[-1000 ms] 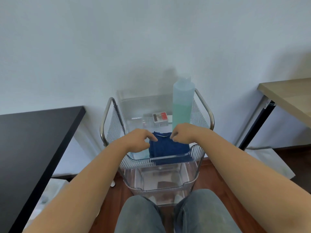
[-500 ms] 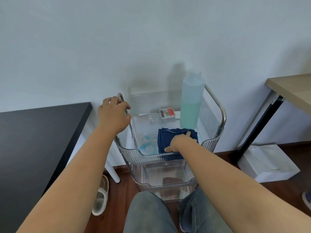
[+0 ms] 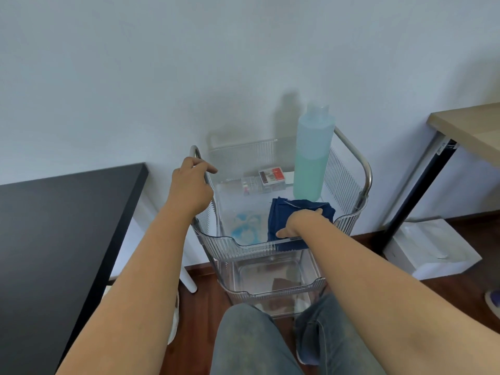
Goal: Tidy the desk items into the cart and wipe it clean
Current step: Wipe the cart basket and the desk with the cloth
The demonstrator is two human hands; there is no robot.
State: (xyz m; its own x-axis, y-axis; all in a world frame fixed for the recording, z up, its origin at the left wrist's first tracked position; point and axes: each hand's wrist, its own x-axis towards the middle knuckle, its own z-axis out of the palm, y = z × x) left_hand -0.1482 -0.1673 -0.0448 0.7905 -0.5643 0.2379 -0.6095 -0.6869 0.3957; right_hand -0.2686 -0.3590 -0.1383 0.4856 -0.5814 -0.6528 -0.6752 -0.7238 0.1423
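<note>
Right hand (image 3: 300,221) hides part of blue cloth (image 3: 281,217)

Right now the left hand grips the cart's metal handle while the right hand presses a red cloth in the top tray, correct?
Not quite: the cloth is dark blue, not red, as the head view shows. The left hand does grip the cart's metal handle, and the right hand does press the cloth in the top tray.

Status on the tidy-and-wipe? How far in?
Done: bottle, small red-labelled box and blue cloth sit in the cart's top tray; the black desk shows no items. In hand: right hand lies on the cloth, left hand grips the cart handle. Left: whether the wipe is complete can't be judged.
</note>
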